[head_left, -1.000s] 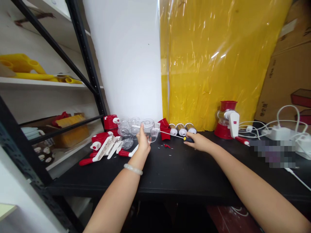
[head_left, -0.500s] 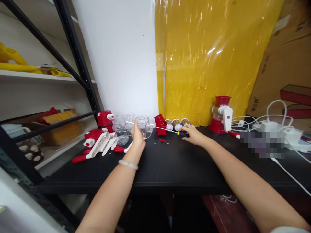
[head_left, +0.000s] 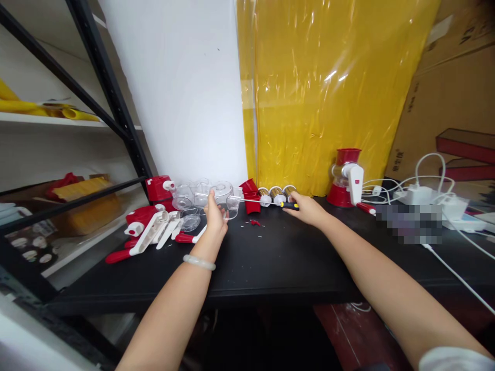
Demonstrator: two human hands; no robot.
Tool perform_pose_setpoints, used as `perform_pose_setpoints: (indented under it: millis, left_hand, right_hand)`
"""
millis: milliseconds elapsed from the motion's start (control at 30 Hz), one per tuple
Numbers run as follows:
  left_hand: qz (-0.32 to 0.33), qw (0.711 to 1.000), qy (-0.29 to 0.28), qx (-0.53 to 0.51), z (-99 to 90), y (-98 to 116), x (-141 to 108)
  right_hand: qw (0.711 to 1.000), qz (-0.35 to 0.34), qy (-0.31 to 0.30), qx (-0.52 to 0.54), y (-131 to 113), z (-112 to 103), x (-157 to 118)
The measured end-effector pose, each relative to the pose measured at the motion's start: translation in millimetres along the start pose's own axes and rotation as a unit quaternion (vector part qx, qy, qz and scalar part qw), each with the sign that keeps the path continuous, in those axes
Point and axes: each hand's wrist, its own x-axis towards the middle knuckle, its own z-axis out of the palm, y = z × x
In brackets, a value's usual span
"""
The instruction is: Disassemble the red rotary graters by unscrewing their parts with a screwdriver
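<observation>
Looking from the near edge of the black table, I find small pale pins and a little red piece. Beyond them my left hand has its fingers partly curled round a clear plastic body, thumb up; their far side is hidden. My right hand has its fingers closed on the handle of a screwdriver, whose shaft runs to the body's right end; I cannot tell whether the tip is seated.

I judge the body light, stiff and rather slippery, liable to crack if forced, so its thick round middle is the best hold. The screwdriver should be rigid, safest by its handle.

Behind to the left sit clear cups; I cannot make out any contents. Three metal drums lie near the red tray. Farther right stands a grinder. On the shelf at left, a brown box has a yellow packet on top.
</observation>
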Motion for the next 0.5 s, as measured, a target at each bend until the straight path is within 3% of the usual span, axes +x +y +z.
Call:
perform_pose_setpoints:
  millis: [133,500]
  left_hand:
    - [0.033,0.998,0.042,0.041,0.3,1,1]
    - [0.045,0.997,0.042,0.037,-0.5,-2,1]
  right_hand:
    - [0.998,-0.031,-0.017,0.059,5,6,3]
    - [0.997,-0.041,-0.036,0.063,21,14,4]
